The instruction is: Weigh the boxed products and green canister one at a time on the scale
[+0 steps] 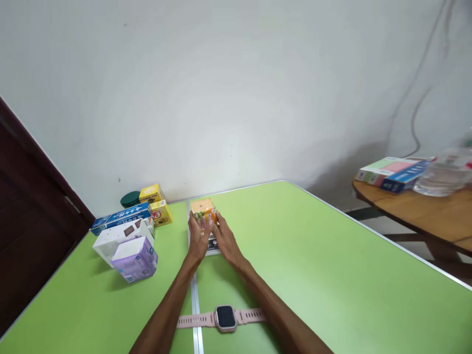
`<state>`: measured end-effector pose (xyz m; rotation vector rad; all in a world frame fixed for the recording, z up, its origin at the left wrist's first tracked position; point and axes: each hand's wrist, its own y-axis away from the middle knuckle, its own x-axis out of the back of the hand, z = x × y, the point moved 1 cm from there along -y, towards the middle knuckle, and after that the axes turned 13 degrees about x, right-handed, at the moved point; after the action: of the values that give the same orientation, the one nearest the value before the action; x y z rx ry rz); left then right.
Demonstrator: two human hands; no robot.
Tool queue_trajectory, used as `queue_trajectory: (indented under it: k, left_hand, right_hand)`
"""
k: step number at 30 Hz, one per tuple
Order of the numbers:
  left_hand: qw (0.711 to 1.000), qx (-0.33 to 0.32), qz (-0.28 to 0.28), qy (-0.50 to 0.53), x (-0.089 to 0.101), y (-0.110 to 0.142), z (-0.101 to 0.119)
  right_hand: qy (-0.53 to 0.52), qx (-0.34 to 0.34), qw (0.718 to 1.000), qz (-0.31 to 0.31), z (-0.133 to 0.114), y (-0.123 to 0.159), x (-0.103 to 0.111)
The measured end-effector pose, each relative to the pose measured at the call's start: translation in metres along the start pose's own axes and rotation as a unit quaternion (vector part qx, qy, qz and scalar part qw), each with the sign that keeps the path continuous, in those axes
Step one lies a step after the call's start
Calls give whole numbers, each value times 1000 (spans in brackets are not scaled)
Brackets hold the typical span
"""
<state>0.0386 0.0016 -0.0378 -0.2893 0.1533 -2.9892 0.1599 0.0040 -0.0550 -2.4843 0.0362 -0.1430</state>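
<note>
Both my hands reach to the middle of the green table [332,275]. My left hand [198,240] and my right hand [225,239] are closed around a small orange box [202,210] from either side. The box rests on a flat white device [213,246], perhaps a small scale, mostly covered by my hands. A pink smartwatch [225,317] lies flat on the table between my forearms, close to me.
At the left stand a purple tissue pack [134,259], a white box [117,239], a blue box [121,217], two yellow boxes [157,205] and a dark green lid [130,198]. A brown round table [424,211] at right carries boxes and a clear plastic container [444,174].
</note>
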Motion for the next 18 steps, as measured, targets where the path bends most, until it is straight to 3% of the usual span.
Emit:
queue_trajectory:
  k: [5, 11, 15, 18]
  left_hand:
    - [1000, -15, -20, -6, -21, -5, 18]
    - [995, 9, -97, -13, -84, -20, 42]
    - [987, 56, -150, -31, -125, -36, 35]
    - [987, 72, -142, -31, -142, -45, 22]
  right_hand:
    - [6, 11, 999, 48, 2, -11, 23]
    - [61, -14, 990, 127, 8, -25, 84]
    - [94, -50, 982, 158, 29, -20, 115]
    - [127, -40, 979, 154, 52, -16, 121]
